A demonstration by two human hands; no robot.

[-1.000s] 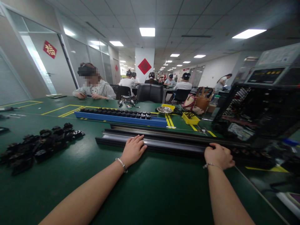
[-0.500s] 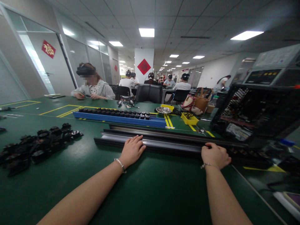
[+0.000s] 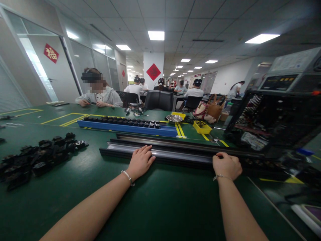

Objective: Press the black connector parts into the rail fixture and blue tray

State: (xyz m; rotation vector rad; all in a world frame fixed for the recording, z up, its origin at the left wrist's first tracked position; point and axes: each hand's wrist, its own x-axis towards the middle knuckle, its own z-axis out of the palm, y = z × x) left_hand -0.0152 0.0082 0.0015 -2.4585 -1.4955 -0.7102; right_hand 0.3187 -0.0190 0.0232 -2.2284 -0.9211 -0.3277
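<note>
A long black channel rail (image 3: 183,156) with a shiny inner face lies across the green table in front of me. My left hand (image 3: 140,163) rests on its near side, fingers stretched out over the rail. At the right part of the rail my right hand (image 3: 227,166) is closed, its fingers curled down; whatever they grip is hidden behind the hand. Another dark rail (image 3: 160,143) lies parallel just behind. Farther right, small dark parts (image 3: 265,164) sit in a row, too dim to make out well.
A heap of black parts (image 3: 45,155) lies to the left. Behind the rails stands a long blue tray (image 3: 120,128) with black parts, plus a metal dish (image 3: 175,118) and a yellow bin (image 3: 202,128). An open computer case (image 3: 240,124) stands right. A person (image 3: 100,95) sits across.
My right hand has shifted slightly left along the rail. My left hand stays in place on the rail, fingers still stretched out.
</note>
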